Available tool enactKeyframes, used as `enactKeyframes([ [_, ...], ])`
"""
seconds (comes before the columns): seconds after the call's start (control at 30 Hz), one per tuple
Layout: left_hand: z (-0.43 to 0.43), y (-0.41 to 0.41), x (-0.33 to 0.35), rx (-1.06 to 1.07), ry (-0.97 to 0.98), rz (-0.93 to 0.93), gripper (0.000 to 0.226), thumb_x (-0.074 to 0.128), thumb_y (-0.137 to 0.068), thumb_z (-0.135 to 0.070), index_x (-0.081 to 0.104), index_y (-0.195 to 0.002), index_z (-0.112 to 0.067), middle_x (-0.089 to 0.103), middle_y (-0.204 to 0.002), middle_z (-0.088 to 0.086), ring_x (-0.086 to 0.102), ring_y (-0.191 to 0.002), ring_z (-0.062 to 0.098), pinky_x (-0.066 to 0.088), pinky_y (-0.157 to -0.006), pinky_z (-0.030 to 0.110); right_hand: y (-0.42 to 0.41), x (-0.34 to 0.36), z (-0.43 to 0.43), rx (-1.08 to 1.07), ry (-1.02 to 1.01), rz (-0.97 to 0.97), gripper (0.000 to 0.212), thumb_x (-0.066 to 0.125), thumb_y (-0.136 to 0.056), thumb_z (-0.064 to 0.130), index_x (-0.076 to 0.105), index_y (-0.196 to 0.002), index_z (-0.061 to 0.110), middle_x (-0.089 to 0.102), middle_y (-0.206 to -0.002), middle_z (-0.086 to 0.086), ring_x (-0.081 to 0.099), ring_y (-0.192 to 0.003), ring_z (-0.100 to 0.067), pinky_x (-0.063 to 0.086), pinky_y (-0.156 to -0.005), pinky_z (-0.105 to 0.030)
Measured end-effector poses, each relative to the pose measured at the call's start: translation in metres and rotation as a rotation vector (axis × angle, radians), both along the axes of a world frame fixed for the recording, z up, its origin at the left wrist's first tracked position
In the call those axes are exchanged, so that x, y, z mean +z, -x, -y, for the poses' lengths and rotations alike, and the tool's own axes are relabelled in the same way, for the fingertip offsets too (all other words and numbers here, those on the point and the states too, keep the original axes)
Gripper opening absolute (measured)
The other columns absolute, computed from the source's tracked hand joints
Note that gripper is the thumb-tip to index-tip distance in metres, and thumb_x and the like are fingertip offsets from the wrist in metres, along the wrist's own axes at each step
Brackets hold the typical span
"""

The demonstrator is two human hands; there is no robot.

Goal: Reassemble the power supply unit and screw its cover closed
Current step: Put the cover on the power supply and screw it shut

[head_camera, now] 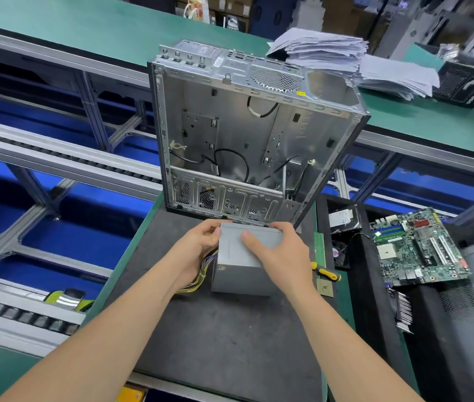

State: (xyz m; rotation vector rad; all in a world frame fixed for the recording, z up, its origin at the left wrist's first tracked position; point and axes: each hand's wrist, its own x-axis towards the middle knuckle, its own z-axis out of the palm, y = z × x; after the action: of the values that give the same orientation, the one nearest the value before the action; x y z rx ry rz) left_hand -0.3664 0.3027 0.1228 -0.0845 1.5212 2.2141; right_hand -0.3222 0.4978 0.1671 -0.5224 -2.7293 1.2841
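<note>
A grey power supply point(238, 277) is held in both hands over a dark mat point(224, 338), in the middle of the scene and just near of an open computer case point(230, 126). Whether its base is touching the mat cannot be told. The left hand point(201, 242) is wrapped round the box's far left corner, with its fingers curled over the top edge. The right hand point(282, 256) is laid over the top right side; its thumb is stretched across the top panel and its fingers are hooked over the far edge. A bundle of yellow and dark wires point(198, 281) is seen coming out of the box's left side, under the left wrist.

A yellow-handled screwdriver point(328, 273) and a green memory stick point(320, 246) are found just right of the mat. A circuit board point(418, 250) is placed further right. Piled papers point(331, 50) are seen beyond the case.
</note>
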Motion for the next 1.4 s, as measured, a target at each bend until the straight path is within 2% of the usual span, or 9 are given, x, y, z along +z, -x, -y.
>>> enactKeyframes([
  [0.3, -0.003, 0.0, 0.005, 0.0, 0.022, 0.032, 0.015, 0.055, -0.106, -0.017, 0.068, -0.114, -0.015, 0.07, -0.112, 0.013, 0.069, -0.097, 0.023, 0.055, -0.079, 0.029, 0.005, -0.001, 0.008, -0.061, -0.132, -0.009, 0.065, 0.073, -0.067, 0.081, 0.059, -0.113, 0.038, 0.061, -0.116, 0.01, 0.057, -0.101, -0.013, 0.042, -0.079, -0.035],
  [0.57, 0.0, -0.002, 0.007, -0.018, 0.077, -0.007, 0.023, 0.055, -0.107, -0.026, 0.067, -0.121, -0.013, 0.072, -0.124, 0.015, 0.067, -0.105, 0.029, 0.053, -0.089, 0.034, 0.004, -0.001, 0.009, -0.013, -0.236, 0.018, 0.059, 0.06, -0.074, 0.088, 0.055, -0.11, 0.042, 0.057, -0.117, 0.011, 0.056, -0.098, -0.015, 0.044, -0.077, -0.037],
  [0.7, 0.01, -0.005, 0.002, -0.147, 0.017, -0.16, 0.06, 0.071, -0.092, -0.049, 0.057, -0.141, -0.018, 0.068, -0.137, 0.003, 0.063, -0.128, 0.018, 0.052, -0.102, 0.028, 0.004, -0.005, 0.006, 0.15, -0.614, -0.251, 0.054, 0.049, -0.09, 0.075, 0.067, -0.112, 0.028, 0.056, -0.132, 0.004, 0.055, -0.124, -0.021, 0.052, -0.094, -0.041],
  [0.83, 0.014, -0.008, -0.008, -0.342, 0.324, -0.393, 0.101, 0.095, -0.062, -0.02, 0.041, -0.143, -0.046, 0.057, -0.139, -0.019, 0.053, -0.135, 0.004, 0.05, -0.102, 0.023, 0.009, -0.014, 0.003, 0.284, -0.652, -0.408, 0.039, 0.048, -0.099, 0.054, 0.066, -0.104, 0.02, 0.066, -0.092, 0.002, 0.061, -0.089, -0.023, 0.05, -0.081, -0.037],
  [0.93, 0.007, -0.01, -0.014, -0.232, 0.473, -0.515, 0.108, 0.104, -0.05, -0.044, 0.04, -0.137, -0.047, 0.06, -0.131, -0.023, 0.06, -0.125, 0.005, 0.053, -0.098, 0.024, 0.011, -0.015, 0.005, 0.234, -0.643, -0.434, 0.036, 0.047, -0.101, 0.05, 0.065, -0.097, 0.019, 0.064, -0.083, 0.001, 0.059, -0.079, -0.025, 0.047, -0.077, -0.038],
  [1.07, 0.002, -0.013, -0.017, -0.121, 0.491, -0.568, 0.108, 0.103, -0.045, -0.054, 0.045, -0.135, -0.041, 0.066, -0.126, -0.018, 0.065, -0.117, 0.009, 0.056, -0.093, 0.025, 0.012, -0.01, -0.001, 0.229, -0.49, -0.421, 0.037, 0.044, -0.1, 0.051, 0.069, -0.098, 0.024, 0.069, -0.09, 0.008, 0.062, -0.086, -0.017, 0.049, -0.081, -0.036],
  [1.2, -0.001, -0.01, -0.013, 0.01, 0.421, -0.438, 0.098, 0.104, -0.044, -0.048, 0.054, -0.128, -0.042, 0.07, -0.125, -0.017, 0.065, -0.119, 0.004, 0.052, -0.097, 0.025, 0.012, -0.005, -0.027, -0.055, 0.266, -0.374, 0.03, 0.057, -0.091, 0.055, 0.07, -0.108, 0.034, 0.073, -0.105, 0.018, 0.067, -0.104, -0.003, 0.054, -0.09, -0.031],
  [1.27, 0.0, -0.009, -0.01, 0.088, 0.333, -0.326, 0.09, 0.105, -0.043, -0.047, 0.06, -0.121, -0.039, 0.072, -0.123, -0.014, 0.067, -0.116, 0.007, 0.054, -0.095, 0.031, 0.007, -0.009, -0.043, 0.099, 0.603, -0.109, 0.039, 0.064, -0.086, 0.062, 0.069, -0.117, 0.04, 0.073, -0.117, 0.015, 0.067, -0.117, -0.012, 0.053, -0.093, -0.032],
  [1.4, -0.004, -0.019, -0.006, 0.144, 0.165, -0.123, 0.093, 0.104, -0.042, -0.049, 0.063, -0.121, -0.023, 0.074, -0.123, 0.003, 0.075, -0.105, 0.024, 0.061, -0.08, 0.039, -0.001, -0.027, -0.054, 0.395, 0.56, 0.118, 0.063, 0.075, -0.084, 0.069, 0.049, -0.139, 0.05, 0.066, -0.134, 0.017, 0.066, -0.12, -0.008, 0.057, -0.091, -0.028],
])
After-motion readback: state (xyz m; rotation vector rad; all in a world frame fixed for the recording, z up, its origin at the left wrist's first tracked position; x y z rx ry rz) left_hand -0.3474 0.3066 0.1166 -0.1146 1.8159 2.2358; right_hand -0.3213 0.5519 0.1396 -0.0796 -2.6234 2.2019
